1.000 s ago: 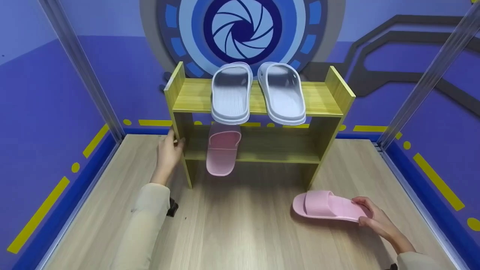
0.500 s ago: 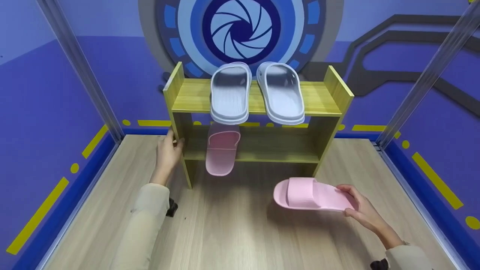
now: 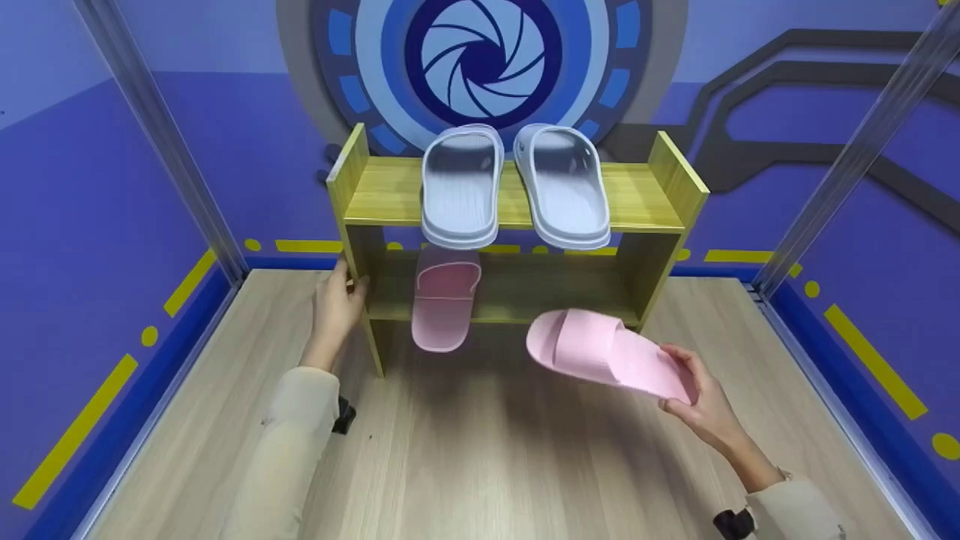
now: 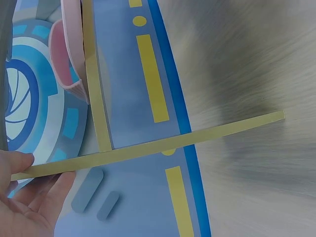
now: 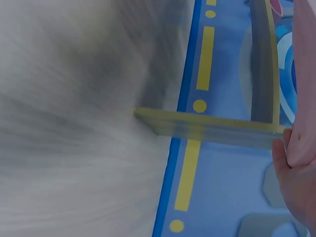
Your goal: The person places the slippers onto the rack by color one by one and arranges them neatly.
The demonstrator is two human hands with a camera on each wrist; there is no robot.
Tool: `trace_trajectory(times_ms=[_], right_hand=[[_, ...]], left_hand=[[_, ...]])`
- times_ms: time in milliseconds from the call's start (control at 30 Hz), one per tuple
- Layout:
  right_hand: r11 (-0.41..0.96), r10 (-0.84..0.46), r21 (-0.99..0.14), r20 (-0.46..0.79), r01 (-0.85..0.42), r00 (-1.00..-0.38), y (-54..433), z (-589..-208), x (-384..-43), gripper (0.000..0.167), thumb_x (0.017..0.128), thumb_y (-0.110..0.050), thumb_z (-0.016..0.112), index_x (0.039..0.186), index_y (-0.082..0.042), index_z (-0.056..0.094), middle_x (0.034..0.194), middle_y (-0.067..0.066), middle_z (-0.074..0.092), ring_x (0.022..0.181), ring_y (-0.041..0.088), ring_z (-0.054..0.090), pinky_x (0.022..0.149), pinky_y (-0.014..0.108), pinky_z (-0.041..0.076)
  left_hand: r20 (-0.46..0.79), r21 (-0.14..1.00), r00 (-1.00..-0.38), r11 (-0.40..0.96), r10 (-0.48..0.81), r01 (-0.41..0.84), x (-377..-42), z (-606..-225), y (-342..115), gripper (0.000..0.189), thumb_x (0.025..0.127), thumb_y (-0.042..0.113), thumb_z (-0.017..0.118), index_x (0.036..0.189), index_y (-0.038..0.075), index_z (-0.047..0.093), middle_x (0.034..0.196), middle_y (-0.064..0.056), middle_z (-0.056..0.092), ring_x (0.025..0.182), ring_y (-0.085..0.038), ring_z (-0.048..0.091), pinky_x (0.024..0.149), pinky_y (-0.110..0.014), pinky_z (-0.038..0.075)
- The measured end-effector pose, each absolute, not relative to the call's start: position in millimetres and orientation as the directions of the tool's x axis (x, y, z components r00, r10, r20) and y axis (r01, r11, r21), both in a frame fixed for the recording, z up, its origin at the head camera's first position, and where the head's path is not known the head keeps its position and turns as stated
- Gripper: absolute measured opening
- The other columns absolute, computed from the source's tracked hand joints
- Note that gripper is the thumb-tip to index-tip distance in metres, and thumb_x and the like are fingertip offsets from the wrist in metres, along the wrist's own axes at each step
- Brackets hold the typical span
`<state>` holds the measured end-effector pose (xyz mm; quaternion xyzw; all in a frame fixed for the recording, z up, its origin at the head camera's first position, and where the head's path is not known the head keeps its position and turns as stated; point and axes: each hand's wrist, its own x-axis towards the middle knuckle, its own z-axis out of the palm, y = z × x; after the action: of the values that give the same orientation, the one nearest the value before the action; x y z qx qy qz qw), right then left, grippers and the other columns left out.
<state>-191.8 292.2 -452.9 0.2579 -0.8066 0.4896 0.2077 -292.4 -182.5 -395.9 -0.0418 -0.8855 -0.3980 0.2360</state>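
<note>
My right hand grips a pink slide slipper by its heel end. The slipper hangs in the air, its toe pointing left and overlapping the front of the rack's lower shelf in the head view. My left hand holds the left side panel of the wooden shoe rack; in the left wrist view the thumb and fingers lie on either side of that panel's edge. A second pink slipper sits at the left of the lower shelf, heel outward. Two grey clogs stand side by side on the top shelf.
The rack stands on a light wood-grain table close to a blue patterned back wall. Clear vertical posts rise at the back corners, with blue side walls beyond the table's left and right edges.
My right hand has carried the pink slipper up and to the left, from low over the table to in front of the lower shelf. The left hand has stayed on the rack.
</note>
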Motion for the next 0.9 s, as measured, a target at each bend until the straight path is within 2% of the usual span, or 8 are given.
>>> trace_trajectory(times_ms=[133, 200, 367, 467, 633, 800, 900], right_hand=[[0.455, -0.094, -0.721, 0.545, -0.523, -0.833, 288, -463, -201, 0.065, 0.062, 0.014, 0.063, 0.122, 0.012, 0.037, 0.12, 0.027, 0.042, 0.111, 0.029, 0.038, 0.092, 0.013, 0.026], [0.5, -0.032, -0.739, 0.506, -0.452, -0.862, 287, -468, -206, 0.066, 0.064, 0.01, 0.065, 0.124, 0.007, 0.037, 0.123, 0.022, 0.042, 0.114, 0.028, 0.037, 0.093, 0.017, 0.026], [0.546, 0.086, -0.771, 0.44, -0.328, -0.894, 277, -475, -211, 0.067, 0.068, 0.001, 0.067, 0.125, 0.003, 0.033, 0.125, 0.018, 0.04, 0.115, 0.031, 0.035, 0.096, 0.041, 0.027], [0.56, 0.12, -0.776, 0.424, -0.292, -0.898, 270, -476, -214, 0.067, 0.069, -0.001, 0.068, 0.126, 0.003, 0.032, 0.125, 0.021, 0.039, 0.115, 0.034, 0.035, 0.095, 0.048, 0.027], [0.572, 0.136, -0.773, 0.417, -0.273, -0.899, 259, -474, -219, 0.067, 0.07, -0.003, 0.066, 0.126, 0.006, 0.031, 0.126, 0.023, 0.037, 0.116, 0.032, 0.035, 0.095, 0.044, 0.027], [0.498, 0.12, -0.81, 0.418, -0.309, -0.9, 255, -471, -221, 0.064, 0.067, 0.005, 0.056, 0.126, 0.008, 0.031, 0.128, 0.022, 0.037, 0.117, 0.028, 0.035, 0.093, 0.024, 0.026], [0.478, 0.115, -0.816, 0.425, -0.325, -0.898, 253, -470, -221, 0.063, 0.067, 0.006, 0.054, 0.126, 0.007, 0.032, 0.127, 0.021, 0.039, 0.117, 0.026, 0.036, 0.09, 0.015, 0.025]], left_hand=[[0.455, 0.69, -0.884, 0.672, -0.111, 0.27, -293, -396, -182, 0.031, 0.088, 0.006, 0.052, 0.116, -0.004, 0.046, 0.107, -0.027, 0.055, 0.094, -0.037, 0.055, 0.075, -0.044, 0.047], [0.455, 0.692, -0.883, 0.669, -0.113, 0.27, -293, -396, -182, 0.031, 0.087, 0.006, 0.052, 0.117, -0.004, 0.046, 0.107, -0.027, 0.055, 0.095, -0.037, 0.055, 0.075, -0.044, 0.047], [0.452, 0.691, -0.884, 0.672, -0.116, 0.265, -293, -396, -182, 0.032, 0.087, 0.006, 0.053, 0.117, -0.003, 0.045, 0.107, -0.027, 0.055, 0.095, -0.037, 0.055, 0.075, -0.044, 0.047], [0.444, 0.69, -0.888, 0.677, -0.116, 0.256, -293, -395, -182, 0.03, 0.087, 0.006, 0.052, 0.115, -0.003, 0.046, 0.107, -0.027, 0.055, 0.095, -0.037, 0.055, 0.075, -0.044, 0.047], [0.444, 0.69, -0.888, 0.678, -0.118, 0.255, -293, -395, -182, 0.029, 0.088, 0.007, 0.053, 0.115, -0.003, 0.046, 0.107, -0.026, 0.055, 0.095, -0.037, 0.055, 0.075, -0.044, 0.047], [0.425, 0.7, -0.897, 0.672, -0.118, 0.244, -292, -395, -182, 0.028, 0.088, 0.007, 0.052, 0.114, -0.002, 0.046, 0.108, -0.025, 0.055, 0.096, -0.036, 0.054, 0.076, -0.044, 0.047], [0.407, 0.707, -0.905, 0.669, -0.121, 0.228, -292, -394, -182, 0.029, 0.089, 0.009, 0.051, 0.116, -0.001, 0.046, 0.11, -0.024, 0.055, 0.098, -0.036, 0.054, 0.077, -0.043, 0.046]])
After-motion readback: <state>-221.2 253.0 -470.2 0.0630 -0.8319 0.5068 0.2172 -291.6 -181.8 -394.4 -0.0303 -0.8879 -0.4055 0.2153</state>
